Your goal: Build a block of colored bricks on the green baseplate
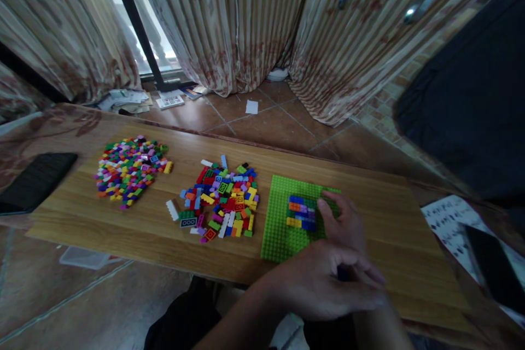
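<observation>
A green studded baseplate [276, 219] lies on the wooden board. On it sits a small build of blue, orange, purple and yellow bricks [302, 214]. My right hand [344, 221] rests over the plate's right side, fingers stretched and apart, the tips just right of the build. Crossing in front of the right wrist is my left hand [328, 279], its fingers bent and pointing right. A dark blue patch shows by its fingers, too unclear to name. Left of the plate spreads a loose pile of larger mixed bricks [223, 199].
Farther left is a heap of small bricks [131, 169]. A black tablet-like object [36, 181] lies beyond the board's left end. At the right are a printed sheet [445, 219] and a dark phone-like device [494, 265]. Curtains [246, 22] hang behind; papers [125, 99] lie on the floor.
</observation>
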